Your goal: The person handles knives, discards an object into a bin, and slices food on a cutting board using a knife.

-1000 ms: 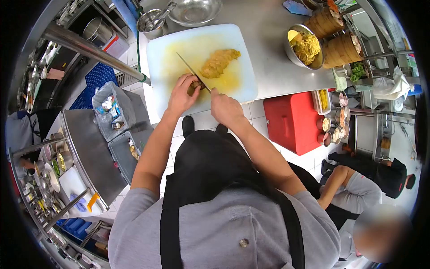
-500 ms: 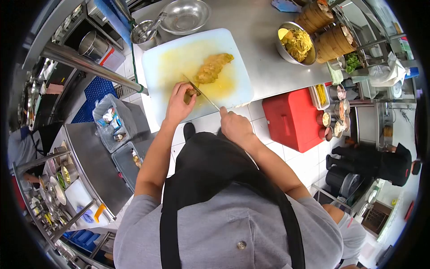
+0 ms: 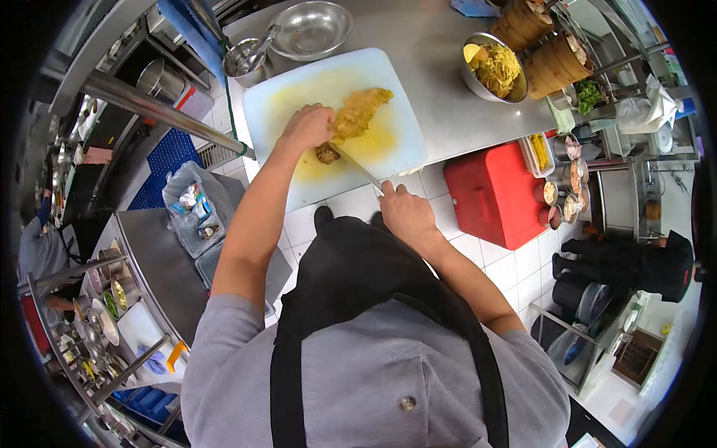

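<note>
A yellowish piece of cooked meat (image 3: 362,112), cut into slices, lies on the white cutting board (image 3: 280,86), which is stained yellow. My left hand (image 3: 308,127) is at its left end, with curled fingers pressed against the meat; the fingertips are partly hidden. My right hand (image 3: 407,213) is closed round the handle of a knife (image 3: 360,170), near the board's front edge. The blade points up and left, its tip close to my left fingers. Touching or just beside the blade is a small browned end piece (image 3: 327,154).
Behind the board stand a metal colander (image 3: 311,30) and a metal pot with utensils (image 3: 246,63). To the right are a bowl of yellow shreds (image 3: 497,71) and bamboo steamers (image 3: 559,66). A red box (image 3: 489,198) and a grey bin (image 3: 193,205) flank me. Another person (image 3: 635,265) is at far right.
My left hand has moved up from the browned end piece to the left end of the sliced meat, leaving the end piece on the board. The knife stays in my right hand.
</note>
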{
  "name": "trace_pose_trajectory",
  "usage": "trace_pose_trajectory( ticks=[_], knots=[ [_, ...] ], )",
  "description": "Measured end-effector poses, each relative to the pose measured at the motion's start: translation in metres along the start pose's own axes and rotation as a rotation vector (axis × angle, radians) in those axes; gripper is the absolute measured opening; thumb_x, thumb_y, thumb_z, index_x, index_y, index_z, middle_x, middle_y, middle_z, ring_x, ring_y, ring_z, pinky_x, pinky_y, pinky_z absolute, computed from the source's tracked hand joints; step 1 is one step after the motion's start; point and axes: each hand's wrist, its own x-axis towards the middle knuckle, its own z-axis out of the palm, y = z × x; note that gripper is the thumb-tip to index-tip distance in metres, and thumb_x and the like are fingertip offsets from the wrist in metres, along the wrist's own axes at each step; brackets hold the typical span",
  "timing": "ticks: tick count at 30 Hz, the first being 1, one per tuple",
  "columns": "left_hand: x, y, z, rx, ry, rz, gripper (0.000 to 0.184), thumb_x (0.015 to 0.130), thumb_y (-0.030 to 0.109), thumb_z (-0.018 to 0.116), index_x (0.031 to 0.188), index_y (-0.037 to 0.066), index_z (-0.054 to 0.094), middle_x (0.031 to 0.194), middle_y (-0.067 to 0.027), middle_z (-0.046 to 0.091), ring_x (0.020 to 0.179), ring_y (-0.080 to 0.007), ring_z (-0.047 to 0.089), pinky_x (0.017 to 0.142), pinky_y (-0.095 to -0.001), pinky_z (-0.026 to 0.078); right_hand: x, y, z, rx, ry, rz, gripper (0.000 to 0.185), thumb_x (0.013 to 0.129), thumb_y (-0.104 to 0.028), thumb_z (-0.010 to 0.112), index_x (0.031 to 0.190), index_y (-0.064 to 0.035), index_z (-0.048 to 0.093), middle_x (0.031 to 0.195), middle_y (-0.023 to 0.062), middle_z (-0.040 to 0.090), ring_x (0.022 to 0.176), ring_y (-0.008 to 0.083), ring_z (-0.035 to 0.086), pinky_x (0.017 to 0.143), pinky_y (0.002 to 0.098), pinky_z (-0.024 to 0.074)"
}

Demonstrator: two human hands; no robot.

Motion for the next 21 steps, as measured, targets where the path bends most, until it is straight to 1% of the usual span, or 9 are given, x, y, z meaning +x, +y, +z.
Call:
trace_pose_trajectory(
  ticks=[1,4,6,7,9,10,12,18,21],
  knots=[
    [0.005,-0.001,-0.004,0.008,0.001,0.008,0.025,0.085,0.019,0.076,0.108,0.008,0.074,0.113,-0.0138,0.07,0.11,-0.0353,0.065,0.099,-0.0439,0.052,0.0,-0.001,0.0,0.011,0.008,0.011,0.028,0.105,-0.025,0.059,0.117,-0.0001,0.056,0.09,0.0178,0.07,0.069,0.0345,0.075,0.059,0.0442,0.0618],
    [0.01,0.001,-0.004,0.024,-0.141,-0.012,0.022,0.083,0.018,0.077,0.101,0.008,0.074,0.112,-0.0148,0.07,0.11,-0.0355,0.065,0.098,-0.0444,0.053,-0.003,-0.003,0.004,0.038,0.011,0.035,0.028,0.104,-0.025,0.059,0.117,-0.0003,0.056,0.09,0.0179,0.07,0.068,0.0346,0.075,0.058,0.0442,0.0618],
    [0.009,-0.002,-0.004,-0.029,-0.111,0.003,0.02,0.081,0.018,0.079,0.097,0.006,0.076,0.105,-0.0145,0.073,0.101,-0.032,0.07,0.09,-0.0424,0.055,-0.003,-0.003,0.003,0.048,0.011,0.047,0.027,0.104,-0.025,0.059,0.116,-0.0003,0.057,0.09,0.0182,0.07,0.068,0.0345,0.075,0.058,0.0441,0.0617],
    [0.01,-0.003,-0.004,-0.028,-0.12,0.011,0.02,0.081,0.018,0.079,0.097,0.006,0.076,0.105,-0.0145,0.073,0.101,-0.032,0.07,0.09,-0.0424,0.055,-0.004,-0.004,0.0,0.067,-0.007,0.055,0.027,0.104,-0.024,0.059,0.116,-0.0001,0.057,0.09,0.0191,0.071,0.07,0.0354,0.075,0.059,0.0451,0.0619],
    [0.014,-0.007,-0.006,-0.307,-0.18,-0.033,0.02,0.081,0.018,0.08,0.093,0.003,0.076,0.094,-0.0131,0.076,0.087,-0.0274,0.072,0.081,-0.0392,0.057,-0.008,-0.005,-0.005,0.086,-0.025,0.069,0.026,0.104,-0.024,0.058,0.115,0.0002,0.057,0.09,0.02,0.071,0.071,0.0363,0.075,0.061,0.0461,0.0621],
    [0.016,-0.01,-0.003,-0.306,-0.182,-0.028,0.02,0.081,0.018,0.08,0.093,0.003,0.076,0.094,-0.0131,0.076,0.087,-0.0274,0.072,0.081,-0.0392,0.057,-0.009,-0.006,-0.009,0.114,-0.052,0.08,0.027,0.104,-0.024,0.058,0.115,0.0004,0.058,0.091,0.0209,0.071,0.074,0.0377,0.075,0.064,0.0477,0.0622],
    [0.02,-0.015,0.005,-0.357,-0.122,-0.005,0.022,0.081,0.021,0.082,0.091,0.002,0.076,0.084,-0.0118,0.076,0.077,-0.0243,0.072,0.073,-0.0371,0.057,-0.012,-0.006,-0.017,0.135,-0.077,0.087,0.027,0.105,-0.024,0.057,0.116,0.0006,0.058,0.091,0.0219,0.072,0.076,0.0391,0.075,0.066,0.0493,0.0622],
    [0.023,-0.017,0.015,-0.282,-0.08,-0.049,0.024,0.08,0.023,0.083,0.09,0.003,0.075,0.085,-0.0118,0.076,0.079,-0.0249,0.072,0.074,-0.0373,0.057,-0.031,-0.003,-0.035,0.17,-0.129,0.092,0.029,0.105,-0.025,0.055,0.115,0.0011,0.061,0.092,0.0237,0.073,0.08,0.0416,0.075,0.071,0.0526,0.0612],
    [0.023,-0.015,0.011,-0.285,-0.111,-0.064,0.024,0.079,0.023,0.084,0.088,0.003,0.075,0.084,-0.0125,0.076,0.079,-0.025,0.072,0.074,-0.0371,0.057,-0.042,0.0,-0.047,0.2,-0.118,0.124,0.028,0.103,-0.027,0.061,0.108,-0.0001,0.063,0.088,0.0257,0.073,0.08,0.046,0.073,0.072,0.0546,0.0596]
  ],
)
